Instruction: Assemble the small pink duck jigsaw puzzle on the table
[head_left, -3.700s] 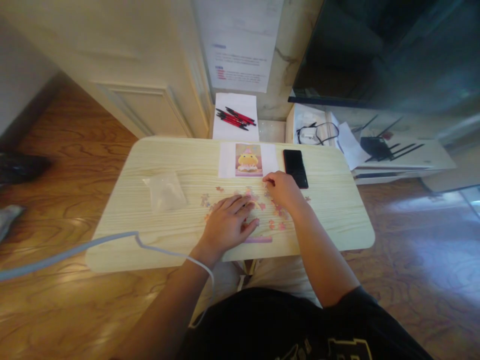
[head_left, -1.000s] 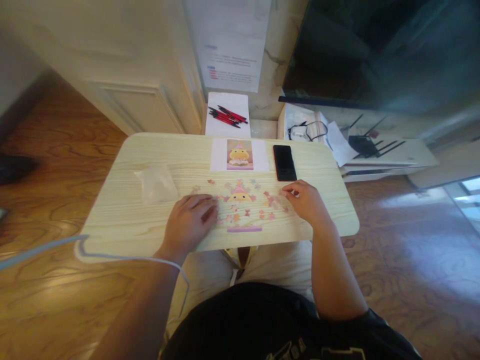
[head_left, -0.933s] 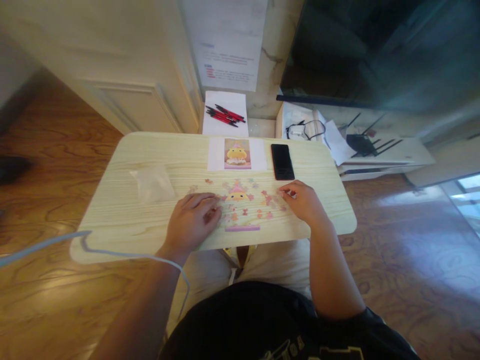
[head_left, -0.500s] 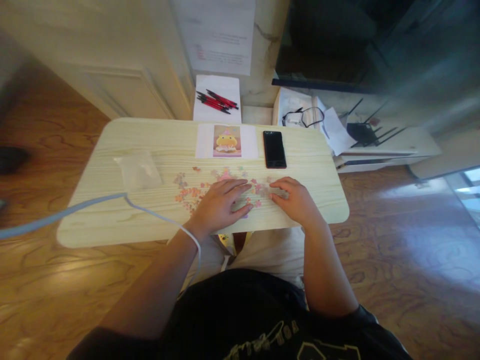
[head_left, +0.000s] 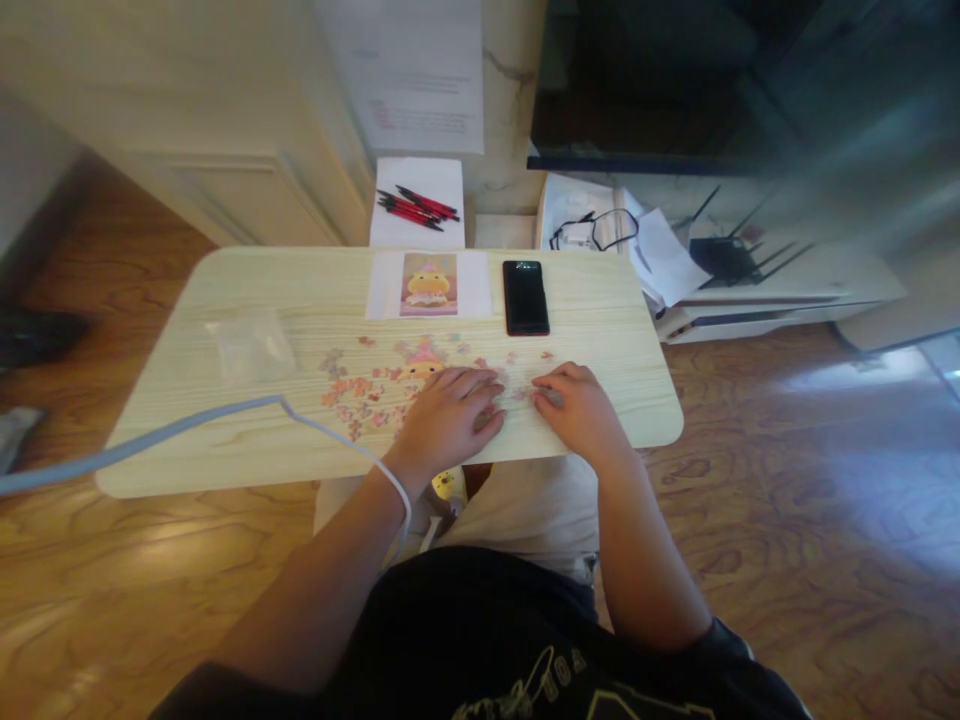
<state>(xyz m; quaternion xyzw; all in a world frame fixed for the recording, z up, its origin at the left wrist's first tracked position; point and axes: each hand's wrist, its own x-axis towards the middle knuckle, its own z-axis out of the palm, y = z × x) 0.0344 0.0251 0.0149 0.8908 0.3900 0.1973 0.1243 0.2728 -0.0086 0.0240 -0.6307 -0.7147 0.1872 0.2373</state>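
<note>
Nearest to me, a seated person in a black shirt (head_left: 480,630) and pale trousers (head_left: 540,515) leans over a light wooden bench (head_left: 615,350), both hands low over a jigsaw. The left hand (head_left: 450,405) lies palm down, fingers loosely curved, thumb set apart; it covers part of the work, so I cannot tell whether it grips a piece. The right hand (head_left: 577,405) brings thumb and forefinger beside small pale pieces (head_left: 519,393); whether it pinches one, I cannot tell. A pale cord (head_left: 187,425) slants across to the left forearm.

Just past the left hand is the joined patch (head_left: 424,362), a yellow face under a pink hat. The hat's tip points away from the person; the patch's long axis is hidden by the fingers. Loose orange and pink pieces (head_left: 360,388) scatter mostly to its left.

Farther left lies a clear bag (head_left: 251,348). Beyond the patch, a white sheet (head_left: 474,285) lies lengthwise across the bench, bearing a matching upright picture (head_left: 429,285). To its right, a black phone (head_left: 526,300) lies lengthwise away from the person. Past the bench's far edge are red-and-black pens (head_left: 416,207).
</note>
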